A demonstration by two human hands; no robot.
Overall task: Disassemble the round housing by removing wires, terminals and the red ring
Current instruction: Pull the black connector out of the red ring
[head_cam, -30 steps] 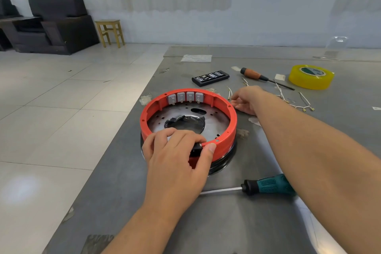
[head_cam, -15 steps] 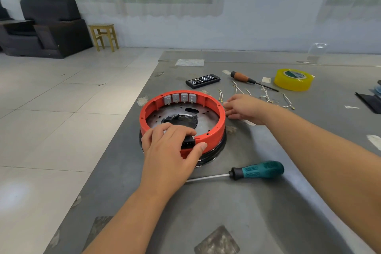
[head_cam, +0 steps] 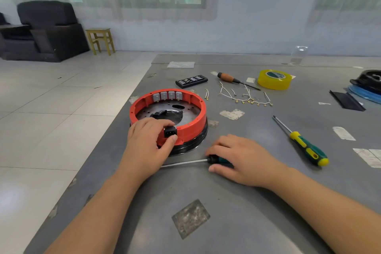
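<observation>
The round housing sits on the grey table, a red ring (head_cam: 193, 109) on a black base (head_cam: 198, 140) with a metal plate (head_cam: 148, 112) inside. Several grey terminals (head_cam: 167, 95) line the ring's far inner wall. A black power socket (head_cam: 170, 132) is set in the ring's near wall. My left hand (head_cam: 149, 140) grips the ring there, thumb below the socket and fingers over the rim. My right hand (head_cam: 242, 160) lies on the teal handle of a screwdriver (head_cam: 185, 163) just in front of the housing, fingers curled over it. Removed white wires (head_cam: 245, 97) lie behind the housing.
A yellow-and-green screwdriver (head_cam: 303, 142) lies to the right. Farther back are a brown-handled screwdriver (head_cam: 233, 79), a black bit case (head_cam: 191, 81) and a yellow tape roll (head_cam: 274, 79). Black and blue parts (head_cam: 367, 86) sit at the right edge. The table's left edge drops to tiled floor.
My right hand has come back from the wires beside the ring down to the teal screwdriver in front of the housing. My left hand stays on the ring's near wall.
</observation>
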